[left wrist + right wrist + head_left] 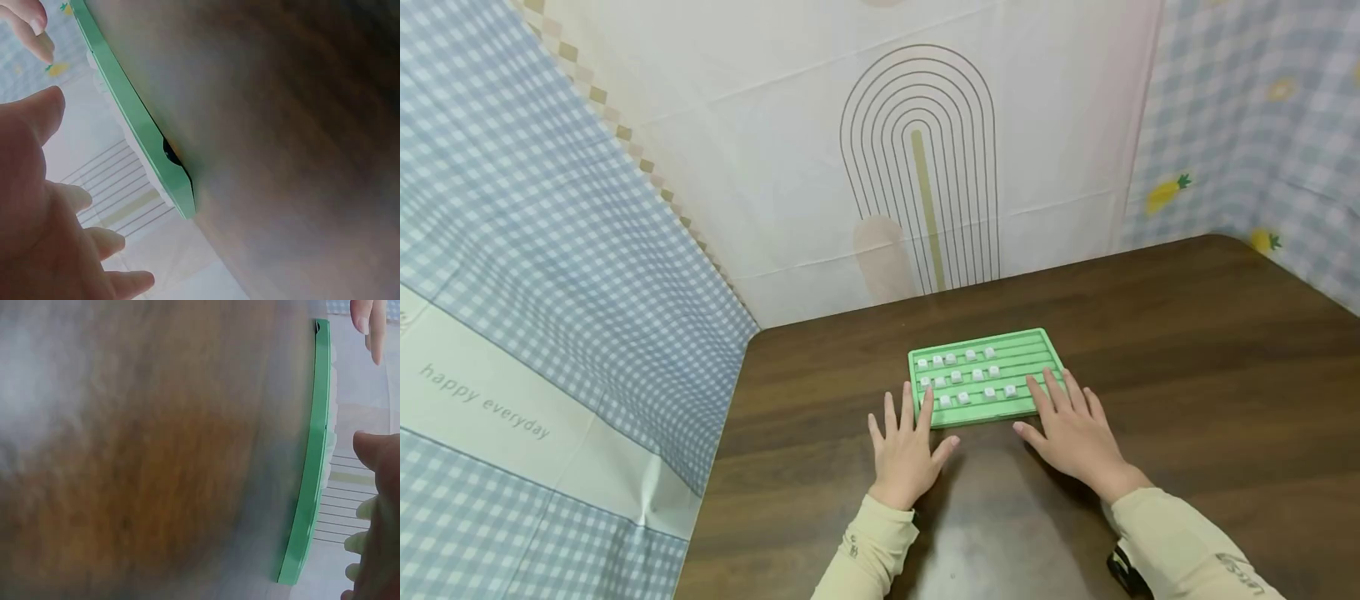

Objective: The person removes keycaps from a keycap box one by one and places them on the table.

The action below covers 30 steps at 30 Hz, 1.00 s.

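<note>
A light green ridged tray [1028,343] lies on the table in the head view. Three rows of small white keycap-like blocks [956,377] stand in it, mostly toward its left and middle. My left hand [904,457], fingers spread and straight, is at the tray's near left corner, the index fingertip overlapping the rim. At the near right corner is my right hand [1075,437], also spread, its fingertips overlapping the tray's edge. Both wrist views show the tray's green side wall [134,119] from low down, with straight fingers beside it. Neither hand grips anything.
The dark brown wooden table [1187,350] reaches back to a white cloth [760,150] printed with arches. Blue checked cloth [587,233] hangs along the left side, and more checked cloth [1240,92] with pineapples hangs at the right.
</note>
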Motion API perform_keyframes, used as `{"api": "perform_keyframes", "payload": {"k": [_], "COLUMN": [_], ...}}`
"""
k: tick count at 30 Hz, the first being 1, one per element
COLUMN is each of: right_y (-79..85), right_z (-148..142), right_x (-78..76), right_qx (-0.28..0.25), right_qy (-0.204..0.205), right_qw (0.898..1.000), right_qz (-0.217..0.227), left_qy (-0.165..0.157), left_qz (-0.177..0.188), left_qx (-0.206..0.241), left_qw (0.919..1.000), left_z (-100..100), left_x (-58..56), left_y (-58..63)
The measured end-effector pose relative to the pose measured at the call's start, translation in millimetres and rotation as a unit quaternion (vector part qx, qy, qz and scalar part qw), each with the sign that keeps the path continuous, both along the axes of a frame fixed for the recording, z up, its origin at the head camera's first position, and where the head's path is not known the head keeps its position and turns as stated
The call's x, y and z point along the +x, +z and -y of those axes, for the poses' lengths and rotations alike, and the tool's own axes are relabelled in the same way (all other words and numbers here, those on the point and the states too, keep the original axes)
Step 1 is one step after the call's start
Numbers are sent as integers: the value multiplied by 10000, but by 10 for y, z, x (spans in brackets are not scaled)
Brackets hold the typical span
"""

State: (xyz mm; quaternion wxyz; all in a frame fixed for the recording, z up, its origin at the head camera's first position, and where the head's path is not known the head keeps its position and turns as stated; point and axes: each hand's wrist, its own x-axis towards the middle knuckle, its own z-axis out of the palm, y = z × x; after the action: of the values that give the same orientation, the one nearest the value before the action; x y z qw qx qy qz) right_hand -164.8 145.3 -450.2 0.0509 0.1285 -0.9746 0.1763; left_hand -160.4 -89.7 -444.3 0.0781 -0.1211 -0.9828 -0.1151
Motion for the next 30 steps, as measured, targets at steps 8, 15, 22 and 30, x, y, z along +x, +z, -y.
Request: {"api": "perform_keyframes", "payload": {"k": [8,15,22,30], "right_y": [-7,-8,-113,-109], "right_z": [-10,71,144,168], "right_x": [-205,-471,-563,-609], "right_qx": [-74,-19,364,340], "right_qy": [133,196,260,260], "right_qw": [9960,9950,9940,9935], "right_qz": [-883,-976,-993,-1058], "left_qy": [8,141,345,529], "left_qz": [-1403,-665,466,775], "left_qx": [-579,-477,-339,-657], "left_qw": [9884,9965,9977,9934], "left_z": [51,34,-11,-55], "left_x": [-99,-222,-341,-457], "left_y": [-14,15,17,58]}}
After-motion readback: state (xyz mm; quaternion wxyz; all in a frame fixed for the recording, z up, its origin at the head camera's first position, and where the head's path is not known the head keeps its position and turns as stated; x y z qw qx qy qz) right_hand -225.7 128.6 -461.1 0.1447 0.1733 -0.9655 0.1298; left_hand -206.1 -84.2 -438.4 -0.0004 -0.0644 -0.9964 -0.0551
